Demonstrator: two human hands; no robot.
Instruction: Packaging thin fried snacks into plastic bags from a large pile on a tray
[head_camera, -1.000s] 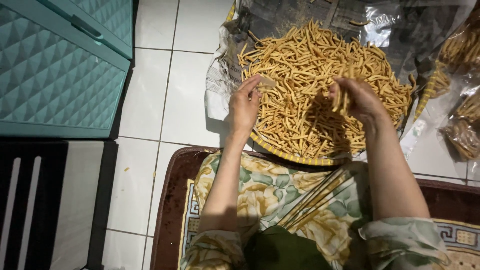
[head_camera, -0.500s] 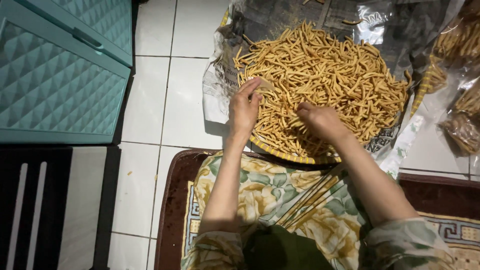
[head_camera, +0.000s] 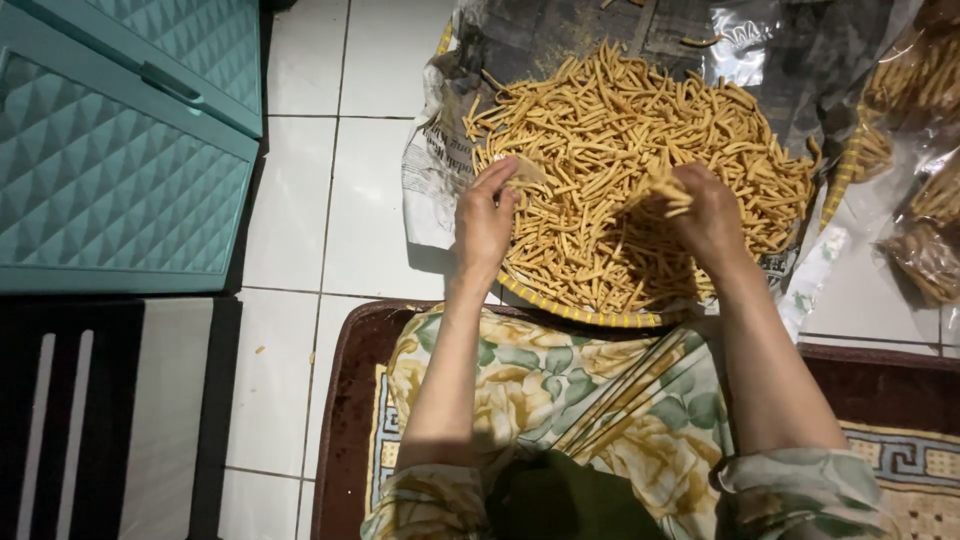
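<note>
Seated person w/ round woven tray (head_camera: 580, 312) of fried snack sticks (head_camera: 620, 150) at 12 o'clock. Right hand (head_camera: 705, 215) pinches a bunch of sticks lifted off the heap; left hand (head_camera: 487, 215), fingers curled, touches sticks at tray's 9 o'clock edge.

Two hands (head_camera: 487, 215), one round tray (head_camera: 590, 312), two teal cabinets (head_camera: 110, 190), countless snack sticks (head_camera: 620, 150)
</note>
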